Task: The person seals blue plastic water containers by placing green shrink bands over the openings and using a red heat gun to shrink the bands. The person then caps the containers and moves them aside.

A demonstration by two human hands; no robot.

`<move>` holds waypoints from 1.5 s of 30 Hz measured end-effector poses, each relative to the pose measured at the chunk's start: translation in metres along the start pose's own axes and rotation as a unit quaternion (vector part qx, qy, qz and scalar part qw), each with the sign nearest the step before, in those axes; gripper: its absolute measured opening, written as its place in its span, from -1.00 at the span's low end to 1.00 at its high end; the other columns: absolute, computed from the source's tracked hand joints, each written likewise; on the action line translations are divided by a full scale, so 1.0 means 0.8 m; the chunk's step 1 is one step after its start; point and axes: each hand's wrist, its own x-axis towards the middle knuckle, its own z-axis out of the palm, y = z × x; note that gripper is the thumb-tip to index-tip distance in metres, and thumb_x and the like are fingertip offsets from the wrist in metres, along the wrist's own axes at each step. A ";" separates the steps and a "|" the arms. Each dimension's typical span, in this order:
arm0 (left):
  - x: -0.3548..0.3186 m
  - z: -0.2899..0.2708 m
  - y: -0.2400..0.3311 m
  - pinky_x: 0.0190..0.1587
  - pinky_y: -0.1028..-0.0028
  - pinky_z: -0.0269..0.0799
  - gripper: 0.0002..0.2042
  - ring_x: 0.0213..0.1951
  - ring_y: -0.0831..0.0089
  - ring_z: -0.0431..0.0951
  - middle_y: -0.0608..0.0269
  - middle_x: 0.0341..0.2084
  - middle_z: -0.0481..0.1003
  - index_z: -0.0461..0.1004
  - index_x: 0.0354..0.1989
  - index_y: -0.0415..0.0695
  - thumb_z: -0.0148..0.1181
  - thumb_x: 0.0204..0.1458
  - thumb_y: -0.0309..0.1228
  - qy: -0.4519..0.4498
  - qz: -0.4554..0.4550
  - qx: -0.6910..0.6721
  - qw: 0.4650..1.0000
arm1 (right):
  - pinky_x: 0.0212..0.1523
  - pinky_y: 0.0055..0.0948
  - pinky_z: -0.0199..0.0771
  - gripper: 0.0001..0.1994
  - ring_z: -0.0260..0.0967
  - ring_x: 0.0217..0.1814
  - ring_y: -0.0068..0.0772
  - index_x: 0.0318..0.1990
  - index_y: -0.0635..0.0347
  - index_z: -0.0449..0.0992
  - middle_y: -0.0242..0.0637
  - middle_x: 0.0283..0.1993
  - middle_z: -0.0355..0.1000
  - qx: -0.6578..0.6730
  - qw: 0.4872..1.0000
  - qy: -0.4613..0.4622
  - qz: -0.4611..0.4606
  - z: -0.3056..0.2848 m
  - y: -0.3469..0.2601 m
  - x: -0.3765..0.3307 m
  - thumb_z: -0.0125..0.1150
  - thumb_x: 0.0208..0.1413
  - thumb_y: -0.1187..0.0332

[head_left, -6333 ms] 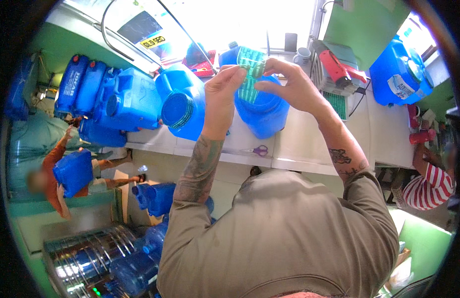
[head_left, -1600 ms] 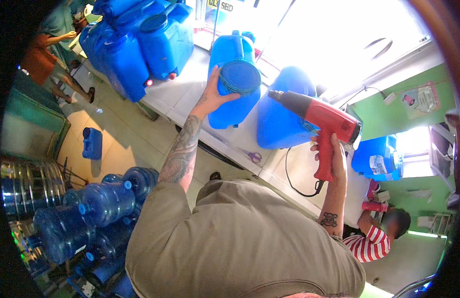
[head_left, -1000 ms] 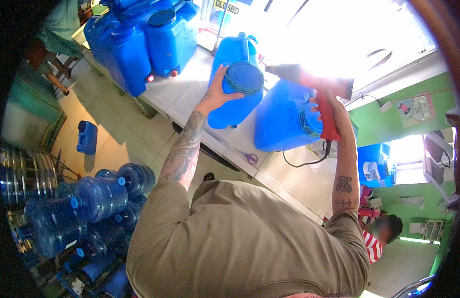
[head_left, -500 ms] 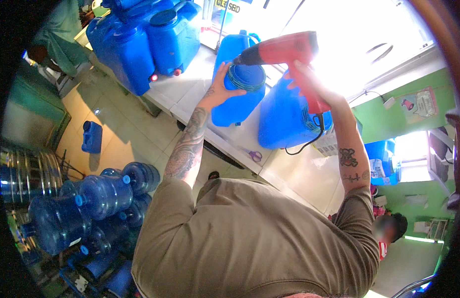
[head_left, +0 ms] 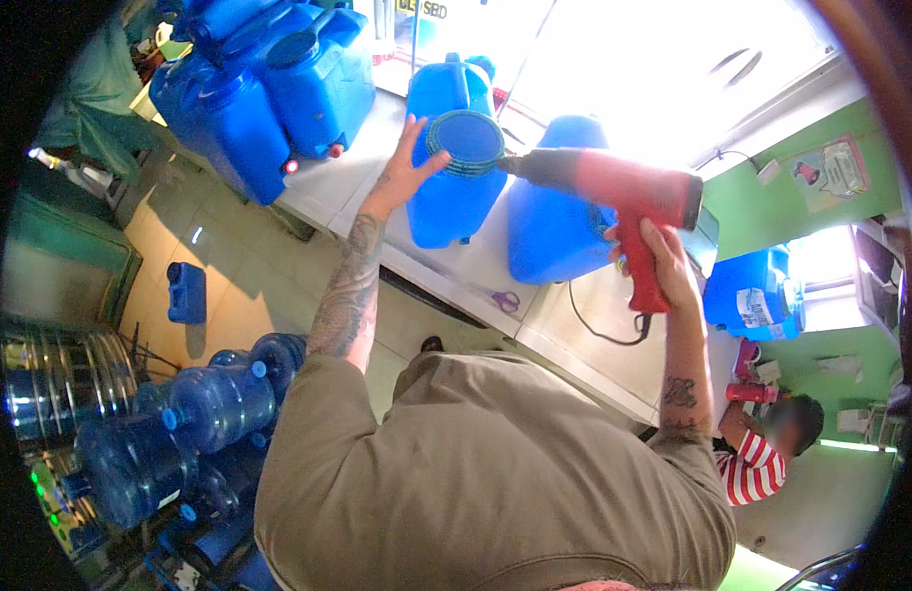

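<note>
My right hand (head_left: 663,261) is wrapped round the grip of a red heat gun (head_left: 623,187) with a black nozzle, its cord hanging from the handle's base. The nozzle points left, close to the right side of a round blue cap (head_left: 466,136). That cap, with a ridged greenish-blue edge, tops an upright blue water jug (head_left: 446,212) on the counter. At the cap's left side my left hand (head_left: 406,167) has its thumb and fingers spread, the thumb at the cap's rim. Behind the heat gun stands a second blue jug (head_left: 549,231), its top partly hidden.
Several blue jugs (head_left: 323,89) crowd the counter's far left. Purple-handled scissors (head_left: 505,300) lie on the white counter (head_left: 584,335). Large round bottles (head_left: 219,399) are stacked at lower left, and a small blue container (head_left: 187,293) is on the floor. A person in a striped shirt (head_left: 756,473) is at right.
The heat gun has swung from the cap's far left side round to its right, moving right and nearer me. My left hand stays at the cap's left side, its fingers slightly shifted.
</note>
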 end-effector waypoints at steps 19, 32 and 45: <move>0.073 -0.030 0.024 -0.01 0.47 0.49 -0.58 -0.13 0.46 0.61 0.14 -0.24 0.63 0.53 0.10 -0.30 0.09 0.34 -0.15 -0.001 -0.035 0.060 0.998 | -0.41 -0.46 0.57 -0.52 0.59 -0.25 -0.36 0.14 0.25 0.44 -0.12 -0.07 0.57 0.202 0.976 0.083 -0.015 0.010 0.160 -0.086 0.29 0.21 0.09; 0.068 0.052 0.101 0.50 0.08 -0.17 -0.08 0.50 0.01 -0.01 -0.14 0.47 0.03 0.05 0.47 -0.28 -0.10 0.21 0.32 -0.231 0.173 0.500 0.817 | -0.41 -0.54 0.55 -0.44 0.56 -0.25 -0.39 0.19 0.33 0.40 -0.08 -0.08 0.54 0.150 0.973 0.147 -0.095 -0.024 0.122 -0.072 0.26 0.23 0.05; -0.041 0.277 0.146 0.49 0.21 -0.05 0.36 0.48 0.04 0.04 -0.29 0.47 -0.06 -0.41 0.52 -0.29 0.55 -0.19 0.11 -0.123 0.115 -0.012 0.986 | -0.36 -0.51 0.57 -0.55 0.59 -0.20 -0.38 0.15 0.24 0.47 -0.15 -0.08 0.59 0.105 0.924 0.349 -0.114 -0.156 0.130 -0.137 0.16 0.33 0.06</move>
